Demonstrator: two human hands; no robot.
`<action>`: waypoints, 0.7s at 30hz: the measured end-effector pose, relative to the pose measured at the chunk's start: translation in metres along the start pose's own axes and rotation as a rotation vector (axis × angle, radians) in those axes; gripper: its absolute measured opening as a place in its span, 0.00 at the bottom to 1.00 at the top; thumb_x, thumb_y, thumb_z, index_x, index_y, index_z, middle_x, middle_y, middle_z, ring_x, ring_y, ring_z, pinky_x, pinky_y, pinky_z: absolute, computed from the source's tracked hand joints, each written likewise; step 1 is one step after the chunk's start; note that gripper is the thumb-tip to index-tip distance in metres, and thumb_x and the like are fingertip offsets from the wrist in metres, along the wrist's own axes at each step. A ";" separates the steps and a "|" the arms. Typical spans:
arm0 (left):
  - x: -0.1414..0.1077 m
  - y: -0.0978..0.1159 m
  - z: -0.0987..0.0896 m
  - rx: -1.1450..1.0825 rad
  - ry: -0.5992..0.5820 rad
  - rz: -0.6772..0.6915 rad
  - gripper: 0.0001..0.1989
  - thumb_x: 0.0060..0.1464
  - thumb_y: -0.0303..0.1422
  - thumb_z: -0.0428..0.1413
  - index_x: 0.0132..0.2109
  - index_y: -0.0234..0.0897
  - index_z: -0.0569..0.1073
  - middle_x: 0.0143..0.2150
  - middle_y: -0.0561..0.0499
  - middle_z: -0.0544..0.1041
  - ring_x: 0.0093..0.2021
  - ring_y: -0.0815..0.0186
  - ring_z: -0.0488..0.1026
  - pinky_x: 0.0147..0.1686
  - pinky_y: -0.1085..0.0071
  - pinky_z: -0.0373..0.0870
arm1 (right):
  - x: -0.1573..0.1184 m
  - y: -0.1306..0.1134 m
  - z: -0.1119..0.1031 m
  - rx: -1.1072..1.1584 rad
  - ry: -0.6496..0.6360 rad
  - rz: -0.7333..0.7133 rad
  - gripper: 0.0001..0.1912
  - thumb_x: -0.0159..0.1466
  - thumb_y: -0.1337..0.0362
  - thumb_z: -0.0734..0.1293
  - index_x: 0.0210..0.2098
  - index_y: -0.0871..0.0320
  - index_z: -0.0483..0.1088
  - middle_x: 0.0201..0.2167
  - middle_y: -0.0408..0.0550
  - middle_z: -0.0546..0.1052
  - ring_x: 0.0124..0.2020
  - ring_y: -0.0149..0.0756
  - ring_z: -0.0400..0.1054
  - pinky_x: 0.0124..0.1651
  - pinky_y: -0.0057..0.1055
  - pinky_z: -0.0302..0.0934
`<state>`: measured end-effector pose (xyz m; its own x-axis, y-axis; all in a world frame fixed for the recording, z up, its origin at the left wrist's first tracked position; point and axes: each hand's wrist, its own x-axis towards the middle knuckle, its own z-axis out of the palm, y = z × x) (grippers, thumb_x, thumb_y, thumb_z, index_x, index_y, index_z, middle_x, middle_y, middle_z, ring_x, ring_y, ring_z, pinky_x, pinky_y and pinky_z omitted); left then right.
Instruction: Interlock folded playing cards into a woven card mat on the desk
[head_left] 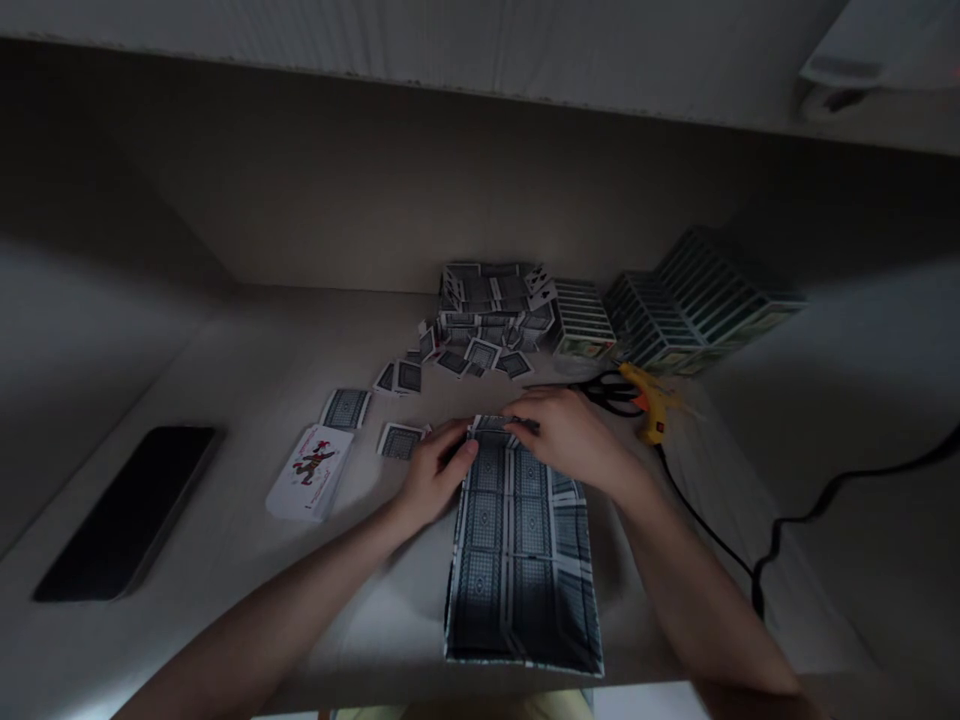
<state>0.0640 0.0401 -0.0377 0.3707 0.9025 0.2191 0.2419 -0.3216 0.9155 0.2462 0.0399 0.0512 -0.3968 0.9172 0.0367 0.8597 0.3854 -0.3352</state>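
A long open tray-like structure made of patterned playing cards (510,550) lies near the table's front edge. My left hand (439,470) grips its far left corner, thumb on the inner side and fingers outside. At the far end, my right hand (555,430) has its fingers pinched on the top edge of the card structure. Left of it lie a loose face-down card (402,441) and a stack of cards with a joker on top (311,475). Another face-down card (346,408) sits just behind that stack.
Behind are folded card pieces (482,354), a card-built pile (495,295) and rows of card boxes (705,295). A yellow glue gun (651,405) with a black cord and black scissors (611,392) lie right. A dark phone (127,515) lies left.
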 end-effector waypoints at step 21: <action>-0.001 -0.001 0.002 0.012 -0.015 0.079 0.17 0.59 0.37 0.43 0.48 0.35 0.70 0.46 0.46 0.73 0.46 0.63 0.69 0.46 0.68 0.63 | -0.007 -0.035 -0.002 -0.360 -0.070 0.024 0.13 0.63 0.68 0.54 0.31 0.60 0.69 0.29 0.50 0.74 0.28 0.36 0.67 0.26 0.31 0.48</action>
<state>0.0649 0.0386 -0.0400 0.4020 0.8701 0.2851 0.2220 -0.3947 0.8916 0.2197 0.0200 0.0647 -0.3856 0.9220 -0.0357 0.9221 0.3864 0.0182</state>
